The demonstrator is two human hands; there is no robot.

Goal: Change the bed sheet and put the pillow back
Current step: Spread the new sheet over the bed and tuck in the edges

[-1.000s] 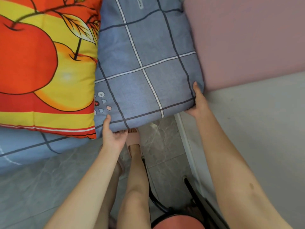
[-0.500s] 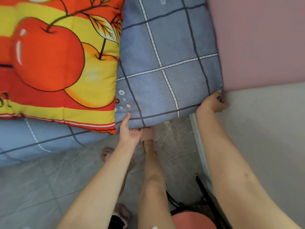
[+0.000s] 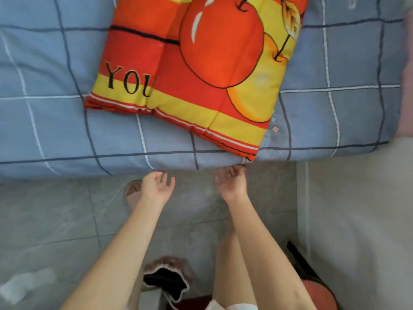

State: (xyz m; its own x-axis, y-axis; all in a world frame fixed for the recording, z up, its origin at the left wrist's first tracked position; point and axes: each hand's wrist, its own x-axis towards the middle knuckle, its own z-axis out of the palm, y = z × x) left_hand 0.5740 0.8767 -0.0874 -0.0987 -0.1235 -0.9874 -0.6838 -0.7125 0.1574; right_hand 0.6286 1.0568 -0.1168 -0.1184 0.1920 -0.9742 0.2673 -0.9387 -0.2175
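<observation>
A blue sheet (image 3: pixel 55 130) with a dark and white grid covers the bed across the top of the view. On it lies a red and yellow pillow (image 3: pixel 196 70) printed with apples and the letters "YOU", its near corner hanging over the bed's edge. My left hand (image 3: pixel 156 189) hovers palm up just below the bed's edge, fingers apart, holding nothing. My right hand (image 3: pixel 232 182) is also open, fingertips close under the pillow's near corner.
Grey tiled floor (image 3: pixel 49 220) lies below the bed. A white wall (image 3: pixel 357 220) and a pink panel (image 3: pixel 407 86) stand at the right. A fluffy slipper (image 3: pixel 169 278) sits by my legs, and a red round stool (image 3: pixel 319 296) is at bottom right.
Both hands have let go of the sheet's corner and drawn back from the bed with palms open. The view has swung left, showing more of the bed and pillow.
</observation>
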